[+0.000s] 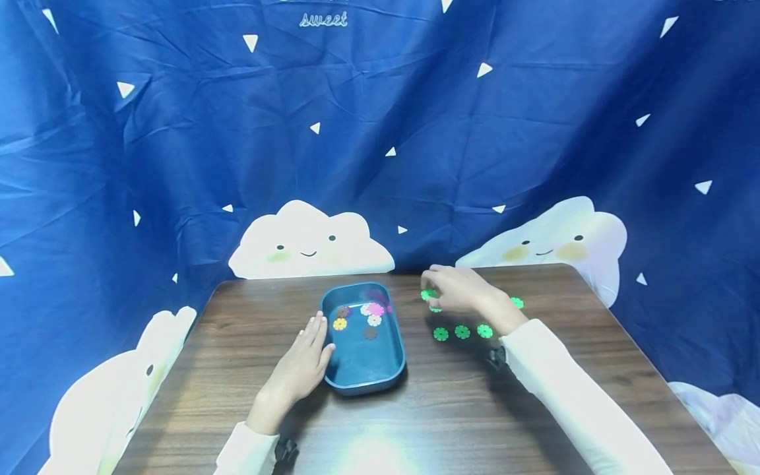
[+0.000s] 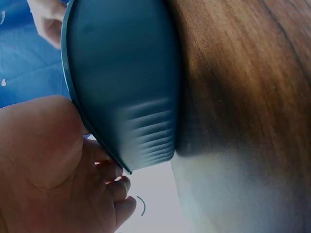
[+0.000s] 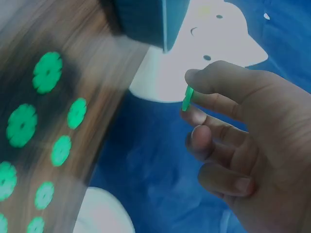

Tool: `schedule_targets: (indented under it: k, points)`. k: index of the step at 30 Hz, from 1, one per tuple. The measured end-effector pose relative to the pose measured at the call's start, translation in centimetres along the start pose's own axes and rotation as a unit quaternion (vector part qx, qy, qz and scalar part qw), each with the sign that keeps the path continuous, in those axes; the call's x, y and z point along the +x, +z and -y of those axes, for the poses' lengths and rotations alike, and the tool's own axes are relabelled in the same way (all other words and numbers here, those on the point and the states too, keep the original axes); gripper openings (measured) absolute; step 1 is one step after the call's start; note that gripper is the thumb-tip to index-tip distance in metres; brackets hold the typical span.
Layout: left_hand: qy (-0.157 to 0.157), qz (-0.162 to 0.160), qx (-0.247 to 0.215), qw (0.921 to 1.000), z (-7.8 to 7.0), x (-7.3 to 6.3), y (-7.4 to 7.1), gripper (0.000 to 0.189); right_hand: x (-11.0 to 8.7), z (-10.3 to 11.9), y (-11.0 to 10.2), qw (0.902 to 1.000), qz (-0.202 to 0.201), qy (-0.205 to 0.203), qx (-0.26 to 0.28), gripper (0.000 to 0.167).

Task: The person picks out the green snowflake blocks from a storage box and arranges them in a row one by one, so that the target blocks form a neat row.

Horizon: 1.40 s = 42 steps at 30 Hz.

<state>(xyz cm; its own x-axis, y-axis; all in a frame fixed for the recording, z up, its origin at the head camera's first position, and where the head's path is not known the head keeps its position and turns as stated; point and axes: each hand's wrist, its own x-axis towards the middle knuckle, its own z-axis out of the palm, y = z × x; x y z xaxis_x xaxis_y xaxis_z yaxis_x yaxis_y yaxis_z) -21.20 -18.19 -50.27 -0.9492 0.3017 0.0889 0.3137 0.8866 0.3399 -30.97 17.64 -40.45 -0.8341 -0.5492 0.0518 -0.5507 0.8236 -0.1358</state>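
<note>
Thumb and fingertips of my right hand pinch a green notched plastic disc, lifted above the table. In the head view this right hand is to the right of a dark teal tray. Below it, more green discs lie on the wood, several in a row. My left hand rests along the tray's left rim with fingers extended; the left wrist view shows its palm against the tray's rim. Inside the tray lie yellow, pink, white and brown discs.
The brown wooden table has its far edge close to a blue curtain printed with white clouds and triangles. A bright light reflection lies near the front of the tabletop. Both wrists wear dark bands or devices.
</note>
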Motion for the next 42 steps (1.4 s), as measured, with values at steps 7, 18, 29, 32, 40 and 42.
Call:
schedule_targets:
  k: [7, 18, 29, 32, 40, 42]
  points:
    - [-0.005, 0.003, 0.000, 1.0000, 0.2, 0.1, 0.2, 0.066, -2.9, -2.8, 0.6, 0.9997, -0.008, 0.023, -0.003, 0.025]
    - [-0.006, 0.007, -0.001, 1.0000, 0.2, 0.3, 0.2, 0.067, -6.6, -6.0, 1.5, 0.9984, -0.011, 0.056, 0.006, 0.024]
    - [-0.001, 0.002, -0.001, 1.0000, 0.2, 0.1, 0.2, 0.066, -10.2, -9.0, 2.9, 0.9951, -0.026, 0.090, 0.034, 0.026]
    - [-0.001, 0.001, -0.003, 1.0000, 0.2, 0.1, 0.1, 0.066, -11.1, -9.8, 3.3, 0.9944, -0.027, 0.095, 0.038, 0.024]
    - [-0.002, 0.001, -0.004, 1.0000, 0.1, 0.0, 0.1, 0.066, -12.8, -11.7, 4.5, 0.9923, -0.028, 0.110, 0.048, 0.027]
    - [-0.001, 0.000, -0.004, 1.0000, 0.1, 0.0, 0.1, 0.065, -13.2, -12.2, 4.9, 0.9917, -0.031, 0.116, 0.047, 0.027]
